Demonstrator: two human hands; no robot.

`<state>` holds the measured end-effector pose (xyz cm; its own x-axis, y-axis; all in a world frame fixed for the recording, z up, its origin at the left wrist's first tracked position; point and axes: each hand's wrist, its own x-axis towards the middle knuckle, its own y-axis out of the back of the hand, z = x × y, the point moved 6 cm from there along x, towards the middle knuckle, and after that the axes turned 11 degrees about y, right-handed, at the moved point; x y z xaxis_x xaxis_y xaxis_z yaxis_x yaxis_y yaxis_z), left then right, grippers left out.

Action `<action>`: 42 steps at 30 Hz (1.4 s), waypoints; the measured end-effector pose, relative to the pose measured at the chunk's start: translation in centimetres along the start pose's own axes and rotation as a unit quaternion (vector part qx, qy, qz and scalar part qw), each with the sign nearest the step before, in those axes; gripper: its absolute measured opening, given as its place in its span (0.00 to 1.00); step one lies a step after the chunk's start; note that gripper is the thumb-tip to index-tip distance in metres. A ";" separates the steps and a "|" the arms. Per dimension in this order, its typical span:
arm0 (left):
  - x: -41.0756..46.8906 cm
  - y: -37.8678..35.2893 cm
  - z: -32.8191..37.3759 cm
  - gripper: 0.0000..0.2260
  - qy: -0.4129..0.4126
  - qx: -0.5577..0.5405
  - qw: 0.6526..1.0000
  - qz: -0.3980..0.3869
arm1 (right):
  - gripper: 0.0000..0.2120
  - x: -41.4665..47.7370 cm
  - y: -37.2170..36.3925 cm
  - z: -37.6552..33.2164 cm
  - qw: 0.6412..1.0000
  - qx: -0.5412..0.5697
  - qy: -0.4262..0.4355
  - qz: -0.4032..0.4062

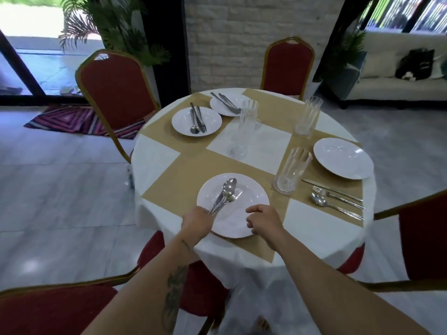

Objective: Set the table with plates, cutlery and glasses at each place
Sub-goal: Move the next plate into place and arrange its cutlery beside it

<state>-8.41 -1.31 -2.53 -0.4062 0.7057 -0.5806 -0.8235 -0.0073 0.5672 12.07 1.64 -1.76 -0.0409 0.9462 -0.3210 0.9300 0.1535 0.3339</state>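
Observation:
A white plate (251, 197) lies at the near edge of the round table (157, 155). My left hand (194, 222) grips a bundle of cutlery (226, 192), spoons and a fork, held over that plate. My right hand (263, 220) hovers at the plate's near right rim, fingers curled and holding nothing. At the right place lies an empty plate (343, 158), with a knife, fork and spoon (336, 198) laid beside it and a glass (291, 171) close by. Two far plates (210, 122) (221, 105) each carry cutlery. Two more glasses (244, 134) (307, 117) stand mid-table.
Red chairs with gold frames ring the table: far left (113, 93), far (287, 66), right (423, 238), near left (48, 308). A striped rug (72, 119) lies on the tiled floor. A white sofa (399, 81) and potted palms stand behind.

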 end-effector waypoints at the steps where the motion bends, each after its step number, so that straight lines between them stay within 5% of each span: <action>1: 0.0 0.3 -0.2 0.07 -0.002 -0.026 1.000 -0.007 | 0.11 0.0 -0.8 -0.4 1.000 0.016 -0.009 -0.013; 15: 2.2 5.1 -2.5 0.09 0.039 -0.210 0.977 0.007 | 0.05 6.3 -11.9 -4.9 0.969 0.205 -0.097 -0.101; 22: 6.6 9.7 -4.9 0.06 0.123 -0.344 0.923 0.122 | 0.04 11.3 -18.0 -7.9 0.963 0.214 -0.109 -0.125; 32: 11.0 12.9 -6.2 0.08 0.207 -0.237 0.917 0.244 | 0.19 15.8 -21.5 -7.9 0.975 0.123 -0.129 -0.134; 36: 11.9 13.4 -5.6 0.10 0.201 -0.228 0.916 0.262 | 0.10 15.0 -22.6 -8.4 0.967 0.118 -0.150 -0.166; 42: 12.8 13.9 -5.3 0.10 0.167 -0.144 0.937 0.272 | 0.15 15.0 -23.4 -7.6 0.977 0.057 -0.136 -0.155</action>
<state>-27.15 3.85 -5.10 -0.8581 0.2820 -0.4290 -0.5123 -0.5265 0.6785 -13.08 14.44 -7.68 -0.2422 0.7461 -0.6202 0.9241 0.3722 0.0869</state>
